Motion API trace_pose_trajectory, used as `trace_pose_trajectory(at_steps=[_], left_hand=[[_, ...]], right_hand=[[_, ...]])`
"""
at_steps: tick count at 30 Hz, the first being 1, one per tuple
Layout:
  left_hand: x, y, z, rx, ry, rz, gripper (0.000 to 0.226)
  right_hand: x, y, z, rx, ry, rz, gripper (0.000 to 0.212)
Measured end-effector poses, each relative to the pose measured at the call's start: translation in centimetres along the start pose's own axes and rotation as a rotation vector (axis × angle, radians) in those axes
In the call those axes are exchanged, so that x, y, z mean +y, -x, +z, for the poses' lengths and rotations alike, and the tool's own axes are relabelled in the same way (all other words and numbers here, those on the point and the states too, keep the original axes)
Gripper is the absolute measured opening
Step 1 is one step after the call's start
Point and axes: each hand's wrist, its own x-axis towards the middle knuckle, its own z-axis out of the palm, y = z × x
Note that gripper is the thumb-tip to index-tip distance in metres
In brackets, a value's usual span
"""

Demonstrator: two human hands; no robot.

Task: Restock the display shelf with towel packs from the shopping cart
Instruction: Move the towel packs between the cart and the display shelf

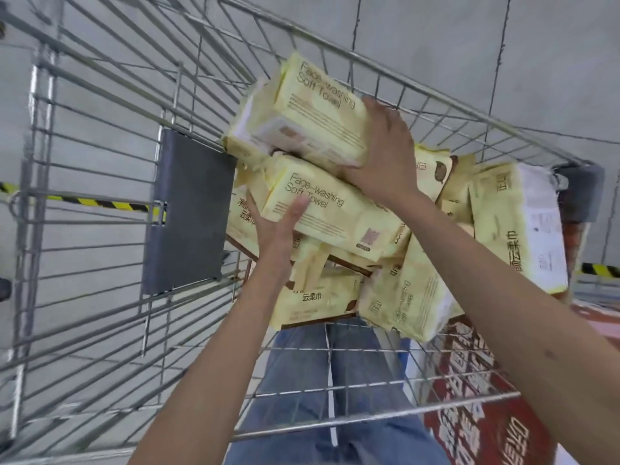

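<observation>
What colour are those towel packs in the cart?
Pale yellow with brown lettering, clearest on the top towel pack in the head view.

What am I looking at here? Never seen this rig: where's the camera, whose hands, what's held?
There is no robot here. A single camera worn on a person's head looks down past their bare arms into a wire shopping cart. The cart holds a loose pile of yellow towel packs. The right hand grips the end of the top pack, printed "Face-washing Soft Towel". The left hand holds the left end of the pack just below, with its thumb on the front. The person's jeans show through the cart's wires. The display shelf is not in view.
</observation>
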Motion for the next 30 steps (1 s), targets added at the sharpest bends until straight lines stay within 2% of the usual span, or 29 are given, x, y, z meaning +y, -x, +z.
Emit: trace_pose_trajectory(at_steps=[3,9,13,18,22,23,26,30], left_hand=[[0.4,0.1,-0.2,-0.015,0.015,-0.006,0.122],[0.9,1.6,-0.5,0.082,0.139,-0.015,0.093],[2.0,3.8,-2.2,0.091,0.2,-0.016,0.107],[3.4,7.4,-3.6,-0.012,0.254,0.078,0.09],[3.8,11.5,-5.3,-0.128,0.202,0.157,0.116],[3.7,12.6,-5.8,-0.153,0.194,0.171,0.116],[2.8,15.7,-7.0,-0.234,0.175,0.229,0.096],[0.6,20.6,-7.9,-0.279,0.341,0.245,0.06]], right_hand=[[0.2,-0.2,0.1,0.0,-0.019,0.023,0.1],[-0.3,1.5,-0.8,0.036,-0.068,0.05,0.096],[-0.6,5.0,-2.8,0.093,-0.153,0.078,0.094],[-0.9,10.5,-5.7,0.201,-0.228,0.133,0.098],[-0.5,15.9,-8.3,0.266,-0.305,0.224,0.097],[-0.3,17.6,-8.7,0.292,-0.347,0.237,0.098],[0.4,23.0,-9.7,0.382,-0.505,0.277,0.098],[1.7,30.3,-10.7,0.461,-0.699,0.367,0.098]])
